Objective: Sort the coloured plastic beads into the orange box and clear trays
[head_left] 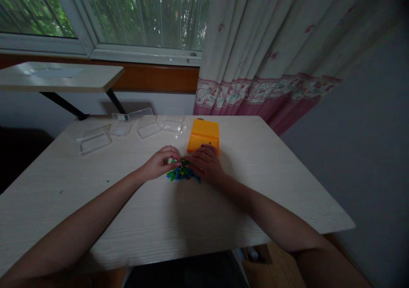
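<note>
A small heap of green and blue plastic pieces (pixel 182 173), perhaps toy bricks, lies on the white table between my hands. My left hand (pixel 162 162) reaches in from the left with fingers curved and thumb apart, its tips touching the heap's upper edge. From the right, my right hand (pixel 206 163) covers the heap's right side, fingers stretched out toward my left fingertips. Whether a single piece sits under the fingertips is too small to tell. Just behind my right hand stands an orange plastic box (pixel 204 132), its front edge partly hidden by my fingers.
Several clear plastic boxes and lids, such as the clear tray (pixel 95 143), lie at the table's back left. A tiny green piece (pixel 108 181) is on the left of the table (pixel 281 194). A raised shelf (pixel 60 76) stands behind; a curtain (pixel 243 58) hangs at the back right.
</note>
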`<state>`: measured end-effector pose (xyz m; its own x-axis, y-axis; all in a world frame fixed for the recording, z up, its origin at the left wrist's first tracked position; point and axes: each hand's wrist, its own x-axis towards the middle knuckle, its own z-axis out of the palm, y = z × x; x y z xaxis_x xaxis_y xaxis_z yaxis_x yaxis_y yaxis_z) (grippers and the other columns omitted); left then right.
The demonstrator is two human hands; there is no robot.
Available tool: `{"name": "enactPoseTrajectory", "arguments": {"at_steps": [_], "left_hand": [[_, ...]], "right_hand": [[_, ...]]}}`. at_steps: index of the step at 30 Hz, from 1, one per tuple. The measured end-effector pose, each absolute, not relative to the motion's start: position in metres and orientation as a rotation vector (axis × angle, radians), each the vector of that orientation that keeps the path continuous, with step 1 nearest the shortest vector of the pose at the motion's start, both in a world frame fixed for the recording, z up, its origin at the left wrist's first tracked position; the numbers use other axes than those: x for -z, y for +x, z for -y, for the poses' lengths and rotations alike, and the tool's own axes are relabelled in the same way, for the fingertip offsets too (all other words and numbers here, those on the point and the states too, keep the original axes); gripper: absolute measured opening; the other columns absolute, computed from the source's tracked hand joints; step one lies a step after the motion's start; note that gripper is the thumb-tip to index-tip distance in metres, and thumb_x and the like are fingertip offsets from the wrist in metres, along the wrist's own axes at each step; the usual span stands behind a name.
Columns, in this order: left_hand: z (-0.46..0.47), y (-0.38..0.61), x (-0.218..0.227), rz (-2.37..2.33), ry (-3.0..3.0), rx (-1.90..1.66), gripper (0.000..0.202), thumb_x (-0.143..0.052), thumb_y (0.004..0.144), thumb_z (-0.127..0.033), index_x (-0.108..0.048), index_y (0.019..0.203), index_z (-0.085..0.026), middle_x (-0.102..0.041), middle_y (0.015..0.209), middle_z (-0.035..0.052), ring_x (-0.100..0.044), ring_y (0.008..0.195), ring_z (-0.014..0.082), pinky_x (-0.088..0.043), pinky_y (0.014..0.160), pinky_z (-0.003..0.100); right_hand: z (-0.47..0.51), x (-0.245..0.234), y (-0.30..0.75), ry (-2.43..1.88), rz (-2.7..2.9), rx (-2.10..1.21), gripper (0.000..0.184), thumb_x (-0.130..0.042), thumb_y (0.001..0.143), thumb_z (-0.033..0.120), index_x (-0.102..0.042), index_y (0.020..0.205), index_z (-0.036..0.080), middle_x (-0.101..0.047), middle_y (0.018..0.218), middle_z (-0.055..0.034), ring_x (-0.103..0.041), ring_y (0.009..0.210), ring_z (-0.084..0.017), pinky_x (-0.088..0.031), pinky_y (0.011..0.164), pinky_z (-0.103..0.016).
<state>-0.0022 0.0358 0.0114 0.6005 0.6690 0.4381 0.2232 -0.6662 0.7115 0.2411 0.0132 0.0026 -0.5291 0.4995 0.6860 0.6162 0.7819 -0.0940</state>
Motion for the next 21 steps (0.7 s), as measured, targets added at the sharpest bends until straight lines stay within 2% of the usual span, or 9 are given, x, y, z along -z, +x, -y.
{"name": "enactPoseTrajectory", "arguments": {"at_steps": [6, 12, 16, 21], "left_hand": [[-0.034, 0.005, -0.012, -0.692, 2.198, -0.936, 0.018, -0.063, 0.090, -0.034, -0.067, 0.091, -0.016, -0.059, 0.095, 0.0062, -0.058, 0.093, 0.0170, -0.048, 0.086, 0.032], [-0.030, 0.011, -0.016, -0.721, 2.221, -0.908, 0.023, -0.054, 0.096, -0.034, -0.068, 0.093, -0.016, -0.059, 0.094, 0.0065, -0.059, 0.092, 0.0169, -0.049, 0.083, 0.032], [-0.030, 0.008, -0.014, -0.792, 2.340, -0.931, 0.025, -0.049, 0.097, -0.032, -0.068, 0.097, -0.016, -0.059, 0.094, 0.0072, -0.057, 0.092, 0.0181, -0.047, 0.085, 0.034], [-0.032, -0.001, -0.010, -0.860, 2.586, -0.802, 0.024, -0.050, 0.096, -0.028, -0.068, 0.110, -0.020, -0.060, 0.104, 0.0082, -0.053, 0.102, 0.0214, -0.042, 0.094, 0.038]], "right_hand": [[-0.008, -0.004, 0.238, -0.810, 2.248, 0.162, 0.020, -0.061, 0.093, 0.032, -0.072, 0.109, 0.033, -0.075, 0.097, 0.0015, -0.062, 0.100, -0.018, -0.033, 0.110, -0.043], [-0.007, -0.004, 0.239, -0.912, 2.231, 0.025, 0.017, -0.059, 0.093, 0.032, -0.075, 0.099, 0.033, -0.076, 0.093, 0.0016, -0.063, 0.099, -0.019, -0.032, 0.111, -0.044], [-0.012, 0.000, 0.242, -0.968, 2.162, -0.012, 0.016, -0.060, 0.093, 0.031, -0.075, 0.098, 0.031, -0.076, 0.093, 0.0004, -0.062, 0.098, -0.020, -0.038, 0.104, -0.041], [-0.020, 0.000, 0.255, -1.067, 1.989, 0.080, 0.016, -0.063, 0.092, 0.035, -0.076, 0.091, 0.027, -0.075, 0.089, -0.0017, -0.062, 0.093, -0.020, -0.040, 0.097, -0.039]]}}
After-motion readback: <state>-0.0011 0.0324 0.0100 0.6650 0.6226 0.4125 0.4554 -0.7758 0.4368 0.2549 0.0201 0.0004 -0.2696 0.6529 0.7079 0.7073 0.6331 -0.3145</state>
